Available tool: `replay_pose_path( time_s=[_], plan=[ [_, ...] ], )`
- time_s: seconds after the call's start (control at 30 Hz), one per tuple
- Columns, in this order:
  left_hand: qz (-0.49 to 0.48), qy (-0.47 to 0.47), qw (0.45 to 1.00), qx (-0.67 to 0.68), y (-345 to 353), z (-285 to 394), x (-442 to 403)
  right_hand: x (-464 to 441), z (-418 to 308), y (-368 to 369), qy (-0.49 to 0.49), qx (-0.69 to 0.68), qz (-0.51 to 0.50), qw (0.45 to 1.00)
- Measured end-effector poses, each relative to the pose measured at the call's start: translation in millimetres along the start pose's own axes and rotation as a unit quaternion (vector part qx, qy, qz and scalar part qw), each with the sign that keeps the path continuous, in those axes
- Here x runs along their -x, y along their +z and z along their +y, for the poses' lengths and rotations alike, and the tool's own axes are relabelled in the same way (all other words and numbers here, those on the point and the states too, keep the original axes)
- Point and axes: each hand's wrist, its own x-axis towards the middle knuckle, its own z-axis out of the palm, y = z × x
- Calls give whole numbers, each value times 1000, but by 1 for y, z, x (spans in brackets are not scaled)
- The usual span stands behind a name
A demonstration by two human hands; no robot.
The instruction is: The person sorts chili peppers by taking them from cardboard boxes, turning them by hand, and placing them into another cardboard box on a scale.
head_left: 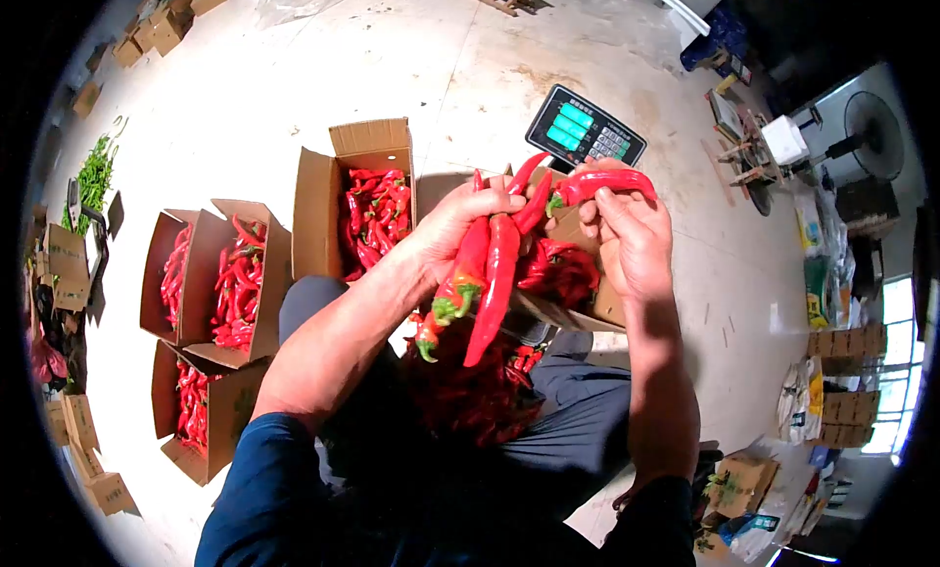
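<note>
Several long red chili peppers [501,263] are bunched in my left hand [455,224], its fingers wrapped round them and their green stems hanging down. My right hand [632,229] pinches a single curved red chili pepper [612,183], its green stem end pointing left toward the bunch. Below both hands stands an open cardboard box [609,303] with red chilies [560,273] inside, partly hidden by the bunch. A heap of red chilies [470,391] lies between my legs, shaded by my arms.
A scale display [586,126] with lit green screens rises behind the box. To the left stand several open boxes of red chilies, one close by [315,214] and others farther out [253,273]. Green chilies [96,180] lie at far left; a fan [869,136] stands at far right.
</note>
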Motion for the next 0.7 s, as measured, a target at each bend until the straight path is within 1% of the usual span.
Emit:
replay_pose_path(
  time_s=[0.1, 0.13, 0.2, 0.27, 0.3, 0.33, 0.47, 0.5, 0.6, 0.63, 0.7],
  plan=[
    [-128, -17, 992, -13, -12, 9, 0, 1, 2, 2, 2, 19, -13, 1000],
    [-130, -13, 991, -12, -13, 5, 1, 1, 3, 2, 1, 22, -21, 1000],
    [-130, -28, 988, -74, -14, 8, 4, 3, 5, 3, 19, 20, -40, 999],
    [-72, -20, 994, -80, 0, 2, 10, 4, 7, 4, 30, 27, -53, 998],
    [-55, -29, 997, -54, -2, -3, 8, 4, 8, 5, 31, 34, -57, 997],
    [-73, -34, 996, -46, 0, -1, 12, 4, 9, 6, 32, 41, -61, 997],
    [-43, 3, 998, -43, -2, -4, 7, 7, 2, 13, 28, 62, -48, 997],
    [-32, 12, 999, -41, -1, -3, 7, 6, 2, 11, 43, 55, -34, 997],
    [3, 49, 994, -93, -4, -2, 3, 0, 0, -6, 90, 20, -3, 996],
    [-8, 62, 990, -126, -6, -1, 2, -1, -3, -15, 109, 0, -2, 994],
    [10, 90, 973, -210, -3, -1, 3, 1, -6, -20, 145, -42, -12, 989]
  ],
)
